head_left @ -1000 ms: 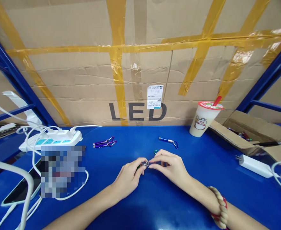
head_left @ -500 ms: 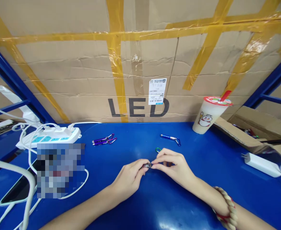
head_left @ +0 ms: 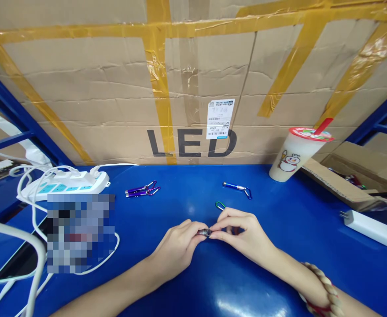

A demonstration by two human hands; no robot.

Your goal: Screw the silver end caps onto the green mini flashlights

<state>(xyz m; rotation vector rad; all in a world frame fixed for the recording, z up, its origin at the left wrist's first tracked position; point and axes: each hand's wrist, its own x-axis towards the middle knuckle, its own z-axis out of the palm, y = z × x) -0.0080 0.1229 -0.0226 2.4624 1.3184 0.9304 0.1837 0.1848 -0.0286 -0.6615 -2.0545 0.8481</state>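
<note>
My left hand [head_left: 180, 244] pinches a small dark cylindrical piece [head_left: 204, 232] with a round end facing right. At that end, my right hand [head_left: 241, 231] has its thumb and forefinger tips pressed together; whatever they hold is too small to make out. Behind the right fingers a green carabiner [head_left: 219, 205] shows, and the hand hides what it belongs to. Farther back lies a blue keychain flashlight [head_left: 234, 186] with a blue carabiner. Two purple keychain flashlights [head_left: 138, 192] with carabiners rest side by side at the left.
A white power strip [head_left: 71, 186] with tangled cables and a phone [head_left: 23, 259] occupy the left, beside a blurred-out patch. At the right stand a drink cup [head_left: 290, 156], an open cardboard box [head_left: 340, 182] and a white charger [head_left: 368, 226]. A large taped carton [head_left: 114, 101] closes off the back.
The view has tilted and shifted slightly. Both hands keep nearly the same pose, with the right fingertips still at the end of the dark piece.
</note>
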